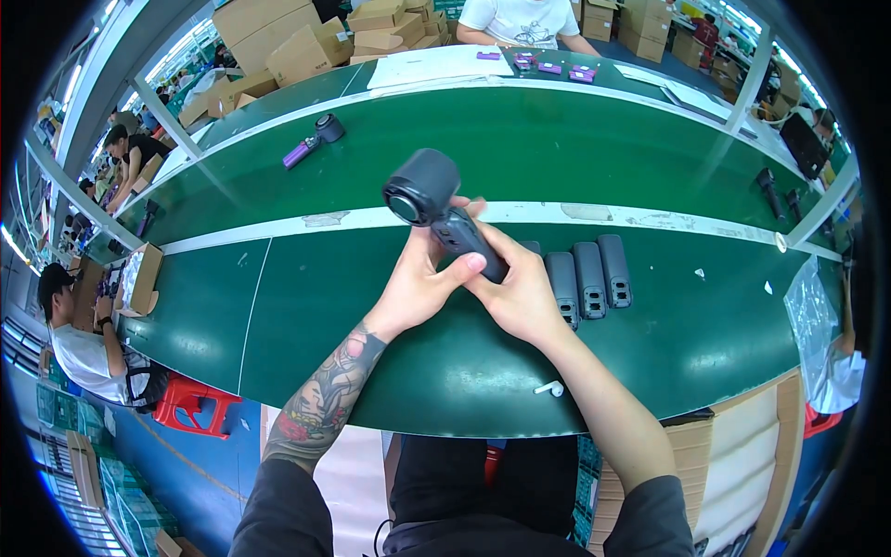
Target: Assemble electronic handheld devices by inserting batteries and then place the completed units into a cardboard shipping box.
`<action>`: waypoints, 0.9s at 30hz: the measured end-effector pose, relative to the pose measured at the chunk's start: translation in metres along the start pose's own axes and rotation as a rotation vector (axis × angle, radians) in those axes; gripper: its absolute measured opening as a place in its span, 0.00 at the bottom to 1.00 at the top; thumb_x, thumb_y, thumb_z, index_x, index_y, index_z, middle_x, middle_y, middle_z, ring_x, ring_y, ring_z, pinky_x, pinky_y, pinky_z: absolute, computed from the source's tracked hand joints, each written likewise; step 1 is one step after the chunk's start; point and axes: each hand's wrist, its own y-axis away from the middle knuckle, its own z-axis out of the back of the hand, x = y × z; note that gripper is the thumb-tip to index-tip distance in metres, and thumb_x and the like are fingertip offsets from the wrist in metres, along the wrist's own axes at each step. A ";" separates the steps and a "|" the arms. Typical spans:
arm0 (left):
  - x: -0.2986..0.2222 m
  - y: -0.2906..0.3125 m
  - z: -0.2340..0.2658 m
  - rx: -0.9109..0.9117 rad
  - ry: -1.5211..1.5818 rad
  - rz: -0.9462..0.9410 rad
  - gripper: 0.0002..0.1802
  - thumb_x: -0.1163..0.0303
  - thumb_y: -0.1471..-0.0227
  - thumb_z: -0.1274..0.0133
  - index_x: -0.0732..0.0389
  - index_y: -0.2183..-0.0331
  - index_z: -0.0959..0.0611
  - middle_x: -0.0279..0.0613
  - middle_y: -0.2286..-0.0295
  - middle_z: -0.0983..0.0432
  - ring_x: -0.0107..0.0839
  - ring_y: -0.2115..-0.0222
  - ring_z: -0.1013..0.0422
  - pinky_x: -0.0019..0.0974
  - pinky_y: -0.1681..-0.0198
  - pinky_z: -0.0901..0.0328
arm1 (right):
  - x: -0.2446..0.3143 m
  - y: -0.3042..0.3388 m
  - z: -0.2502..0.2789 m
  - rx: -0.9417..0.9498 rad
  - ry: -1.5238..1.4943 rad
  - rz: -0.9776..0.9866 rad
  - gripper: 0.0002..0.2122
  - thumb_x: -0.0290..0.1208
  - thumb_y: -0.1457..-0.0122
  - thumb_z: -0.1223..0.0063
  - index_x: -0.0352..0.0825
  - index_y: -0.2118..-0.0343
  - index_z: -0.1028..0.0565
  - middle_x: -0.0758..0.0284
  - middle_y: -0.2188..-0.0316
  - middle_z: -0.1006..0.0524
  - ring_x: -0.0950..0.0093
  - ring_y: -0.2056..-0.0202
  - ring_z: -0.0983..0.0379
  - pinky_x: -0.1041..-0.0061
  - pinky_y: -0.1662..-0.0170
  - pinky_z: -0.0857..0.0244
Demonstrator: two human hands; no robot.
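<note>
Over the green bench, a dark grey hair dryer [423,186] is tilted, with its round head up and to the left. My left hand [415,286] wraps the handle from the left, its thumb lying on the handle's front. From the other side my right hand [520,288] grips the lower handle, and its wrist partly hides what lies behind. Several dark grey handle casings [589,278] stand in a row just right of my right hand. One of them is mostly covered by that hand.
A white earphone [554,388] lies near the bench's front edge. Beyond a white rail [325,220], a purple-handled hair dryer [314,141] rests on the green conveyor. Purple parts [582,74] lie at the far side before a seated person. Clear plastic bag [817,316] hangs at right.
</note>
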 end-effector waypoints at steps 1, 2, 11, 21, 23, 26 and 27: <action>-0.001 -0.001 0.001 0.042 0.000 -0.008 0.26 0.76 0.41 0.45 0.65 0.44 0.34 0.49 0.54 0.24 0.33 0.54 0.27 0.36 0.47 0.32 | 0.001 0.000 0.000 0.000 0.061 0.038 0.30 0.19 0.48 0.44 0.35 0.39 0.33 0.55 0.63 0.18 0.64 0.71 0.22 0.69 0.64 0.30; -0.003 0.000 0.002 0.044 -0.001 -0.004 0.26 0.76 0.41 0.45 0.65 0.44 0.34 0.49 0.54 0.24 0.33 0.54 0.27 0.36 0.47 0.32 | 0.002 0.001 -0.001 -0.002 0.059 0.035 0.30 0.19 0.48 0.44 0.35 0.39 0.33 0.55 0.63 0.18 0.64 0.71 0.22 0.69 0.64 0.30; -0.007 0.003 -0.006 -0.034 -0.138 0.102 0.22 0.70 0.39 0.46 0.66 0.46 0.31 0.50 0.57 0.25 0.33 0.56 0.28 0.41 0.46 0.34 | 0.012 0.005 -0.002 -0.067 0.207 -0.028 0.24 0.22 0.43 0.45 0.33 0.41 0.31 0.60 0.59 0.18 0.68 0.69 0.21 0.77 0.67 0.30; 0.015 -0.002 0.008 -0.073 0.131 0.272 0.23 0.59 0.29 0.65 0.69 0.48 0.27 0.46 0.60 0.25 0.32 0.59 0.27 0.35 0.50 0.33 | -0.029 -0.010 0.041 0.226 -1.387 -0.470 0.17 0.36 0.32 0.51 0.27 0.49 0.29 0.59 0.66 0.21 0.81 0.81 0.31 0.85 0.79 0.38; 0.022 0.000 0.012 -0.078 0.105 0.272 0.23 0.59 0.29 0.65 0.69 0.49 0.27 0.46 0.60 0.25 0.32 0.59 0.27 0.34 0.51 0.33 | -0.024 -0.014 0.042 0.142 -1.276 -0.505 0.17 0.35 0.32 0.51 0.26 0.49 0.29 0.59 0.66 0.21 0.81 0.82 0.33 0.86 0.80 0.39; 0.032 0.003 0.016 -0.083 0.016 0.274 0.21 0.61 0.29 0.64 0.68 0.52 0.24 0.45 0.62 0.24 0.31 0.62 0.28 0.33 0.53 0.33 | -0.014 -0.019 0.044 -0.102 -0.942 -0.587 0.17 0.35 0.32 0.51 0.24 0.51 0.29 0.59 0.67 0.21 0.84 0.84 0.38 0.88 0.82 0.43; 0.033 0.003 0.014 -0.079 0.023 0.275 0.21 0.61 0.29 0.64 0.68 0.52 0.24 0.45 0.62 0.24 0.31 0.62 0.28 0.33 0.53 0.33 | -0.013 -0.021 0.048 -0.143 -0.845 -0.582 0.17 0.34 0.31 0.52 0.23 0.51 0.29 0.57 0.63 0.21 0.84 0.81 0.36 0.89 0.78 0.40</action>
